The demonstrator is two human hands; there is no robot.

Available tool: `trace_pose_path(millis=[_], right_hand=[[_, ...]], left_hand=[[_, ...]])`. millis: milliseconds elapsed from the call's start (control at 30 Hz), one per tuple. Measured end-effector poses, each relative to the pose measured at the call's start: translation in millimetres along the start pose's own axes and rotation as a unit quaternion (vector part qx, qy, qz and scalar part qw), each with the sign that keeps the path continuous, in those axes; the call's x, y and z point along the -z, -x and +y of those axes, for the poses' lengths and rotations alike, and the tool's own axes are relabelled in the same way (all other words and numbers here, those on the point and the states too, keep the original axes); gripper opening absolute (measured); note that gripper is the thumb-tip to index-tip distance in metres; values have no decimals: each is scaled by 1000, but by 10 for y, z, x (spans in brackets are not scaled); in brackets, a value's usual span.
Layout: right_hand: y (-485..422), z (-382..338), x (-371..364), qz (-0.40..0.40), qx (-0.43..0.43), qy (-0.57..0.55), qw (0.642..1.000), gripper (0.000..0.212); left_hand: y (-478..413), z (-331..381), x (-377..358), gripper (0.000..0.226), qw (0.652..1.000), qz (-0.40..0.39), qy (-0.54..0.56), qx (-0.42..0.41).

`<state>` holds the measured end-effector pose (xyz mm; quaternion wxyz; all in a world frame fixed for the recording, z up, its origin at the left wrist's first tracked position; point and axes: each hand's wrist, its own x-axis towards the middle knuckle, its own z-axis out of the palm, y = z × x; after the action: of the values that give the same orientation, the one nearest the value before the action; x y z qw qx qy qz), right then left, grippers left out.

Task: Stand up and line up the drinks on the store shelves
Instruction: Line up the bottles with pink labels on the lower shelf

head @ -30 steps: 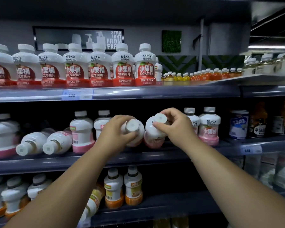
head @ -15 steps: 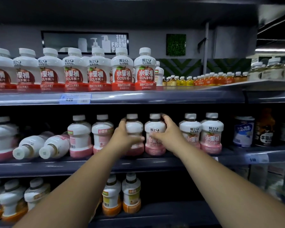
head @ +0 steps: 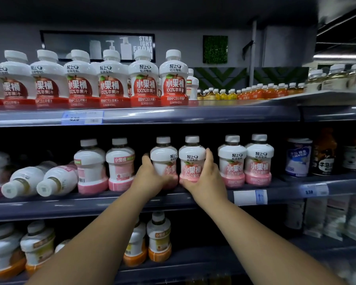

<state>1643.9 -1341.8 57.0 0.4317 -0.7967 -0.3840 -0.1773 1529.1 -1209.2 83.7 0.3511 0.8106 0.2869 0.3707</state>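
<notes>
Tipped a second earlier, both pink drinks stood upright at the front edge of the middle shelf [head: 90, 204], the left hand [head: 150, 178] curled round the left bottle [head: 163, 159], the right hand [head: 205, 179] round the right bottle [head: 192, 159] — a jerky release could have toppled either into the neighbouring bottles [head: 231, 161] — the pair touching, cupped between both palms.

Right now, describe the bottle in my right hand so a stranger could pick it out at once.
Find the middle shelf, lined with white bottles with pink bases. Near its centre the left hand and right hand each hold an upright bottle, side by side. Yours is the right bottle, its label squarely forward, while that of the left bottle is turned aside.
</notes>
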Motion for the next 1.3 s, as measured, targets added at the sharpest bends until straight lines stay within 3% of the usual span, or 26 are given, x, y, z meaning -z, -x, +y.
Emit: trace_pose_path(millis=[333, 467, 633, 800, 967, 1100, 1300], right_hand=[[129, 161, 83, 64, 50, -50, 995, 104], [172, 275, 179, 72, 62, -52, 994, 95], [198, 455, 302, 172, 100, 10, 980, 76], [210, 603, 371, 206, 91, 22, 974, 75], [205, 569, 348, 177, 127, -16, 976, 69], [144, 277, 306, 111, 188, -97, 971, 64], [135, -360, -98, 28, 253, -222, 941, 64]], left_hand=[[-73, 20, -63, 64, 995, -70, 64, -16], [-75, 41, -92, 63, 992, -90, 84, -25], [-102, 51, -104, 67, 990, -107, 82, -39], [-69, 59, -105, 69, 989, -105, 92, -42], [74, 112, -143, 81, 989, -71, 87, -96], [177, 95, 61, 93, 991, -18, 26, -127], [387, -193, 555, 76, 985, 98, 28, -139]])
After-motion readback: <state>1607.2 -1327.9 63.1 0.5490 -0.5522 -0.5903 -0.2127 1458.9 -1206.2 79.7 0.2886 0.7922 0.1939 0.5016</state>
